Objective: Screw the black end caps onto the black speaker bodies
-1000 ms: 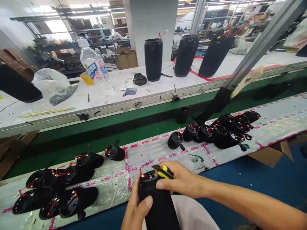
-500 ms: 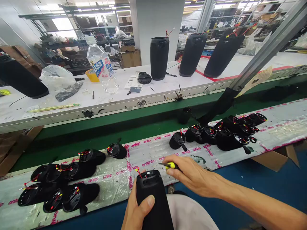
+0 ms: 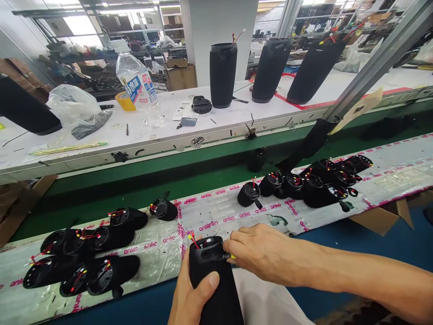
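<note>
My left hand [image 3: 194, 295] is wrapped round a black cylindrical speaker housing [image 3: 219, 293], tilted in front of me with its open end up. Red wires with a small yellow connector stick out of its rim. My right hand [image 3: 259, 250] is closed on a small pointed tool [image 3: 232, 257] with a yellow-and-black handle. Only a bit of yellow shows below the fingers. Those fingers are right against the upper right side of the housing, just under the rim. The tool's tip is hidden, so its exact contact cannot be made out.
On the taped bench, several wired black housings lie in groups at left [image 3: 101, 239] and right [image 3: 314, 183]. The white shelf behind [image 3: 162, 135] bears upright housings [image 3: 223, 76], a plastic bottle [image 3: 138, 85] and a plastic bag [image 3: 74, 108]. A metal post [image 3: 368, 67] slants at right.
My right hand has moved down and left, bringing the tool from above the bench to the housing's upper right side. My left hand keeps its hold. The view has shifted slightly.
</note>
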Motion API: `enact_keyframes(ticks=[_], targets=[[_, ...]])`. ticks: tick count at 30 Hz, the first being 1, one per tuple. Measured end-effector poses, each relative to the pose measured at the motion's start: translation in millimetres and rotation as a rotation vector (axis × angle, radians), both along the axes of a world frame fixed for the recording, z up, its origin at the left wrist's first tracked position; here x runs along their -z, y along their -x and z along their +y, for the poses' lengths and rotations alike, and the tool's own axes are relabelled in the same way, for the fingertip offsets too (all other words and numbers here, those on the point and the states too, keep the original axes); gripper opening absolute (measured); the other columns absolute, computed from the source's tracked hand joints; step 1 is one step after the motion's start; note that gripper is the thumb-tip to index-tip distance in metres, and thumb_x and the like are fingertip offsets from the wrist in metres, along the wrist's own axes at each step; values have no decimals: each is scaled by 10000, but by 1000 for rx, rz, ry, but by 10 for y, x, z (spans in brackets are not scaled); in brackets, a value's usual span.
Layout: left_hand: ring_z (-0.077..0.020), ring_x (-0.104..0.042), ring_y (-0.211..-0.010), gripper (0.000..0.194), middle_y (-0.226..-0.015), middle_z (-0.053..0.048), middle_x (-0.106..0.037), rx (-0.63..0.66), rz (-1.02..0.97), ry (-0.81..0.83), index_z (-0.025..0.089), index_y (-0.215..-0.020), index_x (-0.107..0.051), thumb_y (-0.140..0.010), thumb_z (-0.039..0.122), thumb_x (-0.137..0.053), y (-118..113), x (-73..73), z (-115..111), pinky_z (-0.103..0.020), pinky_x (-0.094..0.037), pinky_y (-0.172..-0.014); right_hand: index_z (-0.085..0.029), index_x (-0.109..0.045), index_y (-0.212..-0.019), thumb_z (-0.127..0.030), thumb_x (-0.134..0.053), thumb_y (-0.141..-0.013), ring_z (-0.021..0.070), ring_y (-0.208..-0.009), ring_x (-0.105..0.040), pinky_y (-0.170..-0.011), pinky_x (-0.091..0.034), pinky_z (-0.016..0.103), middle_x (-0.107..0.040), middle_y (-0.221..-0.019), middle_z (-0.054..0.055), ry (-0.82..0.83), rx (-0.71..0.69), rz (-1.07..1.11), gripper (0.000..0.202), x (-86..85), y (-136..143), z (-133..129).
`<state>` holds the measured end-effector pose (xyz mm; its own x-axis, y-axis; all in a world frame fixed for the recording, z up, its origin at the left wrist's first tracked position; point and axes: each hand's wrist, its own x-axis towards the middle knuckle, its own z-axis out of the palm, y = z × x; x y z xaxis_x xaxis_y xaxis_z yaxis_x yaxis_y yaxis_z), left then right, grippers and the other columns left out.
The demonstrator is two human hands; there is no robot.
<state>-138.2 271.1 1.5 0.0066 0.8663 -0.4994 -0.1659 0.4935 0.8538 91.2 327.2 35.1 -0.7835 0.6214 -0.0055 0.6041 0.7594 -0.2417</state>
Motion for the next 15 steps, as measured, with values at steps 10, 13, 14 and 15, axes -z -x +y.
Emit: enact_keyframes(ticks=[10, 13, 14, 15], targets=[[-418, -669, -1384, 892, -1388, -106, -799, 34, 36, -30, 255, -1434, -679, -682, 676, -914, -6, -5, 42, -491, -465, -1220, -170, -610, -1091, -301, -544, -1183, 200, -751, -667, -579, -294, 366, -712, -919, 34, 4, -43, -19, 173, 39, -35, 48], [-395, -660, -1400, 857, -1423, -91, -786, 57, 36, -29, 263, -1434, -657, -716, 669, -889, -5, -9, 49, -487, -464, -1217, -169, -627, -1109, -317, -569, -1176, 208, -782, -690, -592, -313, 360, -738, -941, 45, 32, -35, -21, 173, 28, -49, 47], [-391, -648, -1416, 857, -1439, -89, -778, 63, 42, -32, 264, -1439, -650, -721, 669, -885, -3, -5, 48, -490, -450, -1229, -169, -632, -1118, -323, -580, -1172, 211, -789, -696, -595, -318, 361, -744, -948, 47, 39, -29, -22, 171, 24, -53, 45], [-393, -638, -1430, 861, -1448, -92, -774, 69, 46, -35, 262, -1442, -645, -723, 669, -884, 1, 4, 46, -498, -435, -1241, -169, -637, -1126, -326, -590, -1169, 213, -793, -700, -597, -321, 362, -747, -950, 47, 47, -26, -25, 169, 19, -56, 44]])
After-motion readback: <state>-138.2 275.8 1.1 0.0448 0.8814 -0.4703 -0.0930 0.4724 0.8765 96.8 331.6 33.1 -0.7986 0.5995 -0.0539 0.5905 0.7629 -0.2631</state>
